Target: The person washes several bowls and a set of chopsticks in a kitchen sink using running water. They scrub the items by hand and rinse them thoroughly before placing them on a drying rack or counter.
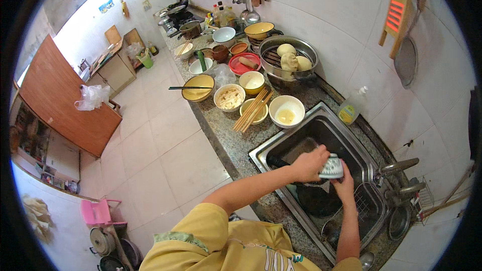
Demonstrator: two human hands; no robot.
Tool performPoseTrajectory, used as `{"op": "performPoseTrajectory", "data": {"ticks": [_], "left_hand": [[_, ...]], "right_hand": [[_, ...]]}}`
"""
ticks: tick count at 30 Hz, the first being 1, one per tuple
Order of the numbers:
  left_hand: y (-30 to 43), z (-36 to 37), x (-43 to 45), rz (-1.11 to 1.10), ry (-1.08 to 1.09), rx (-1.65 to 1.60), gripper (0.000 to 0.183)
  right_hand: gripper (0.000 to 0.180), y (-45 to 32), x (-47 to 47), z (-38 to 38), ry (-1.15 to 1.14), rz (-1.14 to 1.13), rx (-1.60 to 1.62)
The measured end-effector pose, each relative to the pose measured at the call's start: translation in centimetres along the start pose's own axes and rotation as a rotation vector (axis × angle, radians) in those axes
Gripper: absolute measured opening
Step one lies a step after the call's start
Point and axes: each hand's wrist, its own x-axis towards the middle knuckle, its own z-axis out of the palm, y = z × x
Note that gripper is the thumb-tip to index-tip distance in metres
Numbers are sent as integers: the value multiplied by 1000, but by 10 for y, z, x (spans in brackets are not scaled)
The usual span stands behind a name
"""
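Over the sink (pixel 260 154), my left hand (pixel 310 165) and my right hand (pixel 343 185) hold a small white bowl with a green pattern (pixel 331 168) between them. The bowl is tipped, with its rim downward and its patterned outer side toward me. My left fingers reach over its far side, and my right hand grips its right side. Beneath my hands a dark pan (pixel 314 201) lies in the sink, its black handle (pixel 277 162) pointing left. Right of my right hand is a wire mesh strainer or rack (pixel 362 206), partly hidden by my wrist.
A white bowl with yellowish liquid (pixel 287 116), wooden chopsticks (pixel 251 111) across another bowl, and a steamer pot (pixel 314 51) with buns crowd the counter. A dish soap bottle (pixel 353 106) and a faucet (pixel 398 166) stand along the wall side.
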Motion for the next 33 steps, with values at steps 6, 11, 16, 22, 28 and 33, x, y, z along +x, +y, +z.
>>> {"op": "performPoseTrajectory", "data": {"ticks": [6,11,16,22,28,33], "left_hand": [[-41,-35,-44,148,53,-321,85],[-120,-105,-144,72,-162,-529,50],[-237,-160,-291,-283,58,-243,25],[-296,-218,-323,-591,365,-342,18],[-284,-235,-252,-435,174,-496,21],[-291,-268,-186,-316,-39,-623,25]], "right_hand": [[28,-35,16,33,178,2,-358],[26,-25,-2,39,465,480,779],[25,45,-28,-1,679,488,-265],[39,-37,-25,48,856,632,111],[35,-98,63,140,455,492,180],[35,-181,136,265,139,417,534]]}}
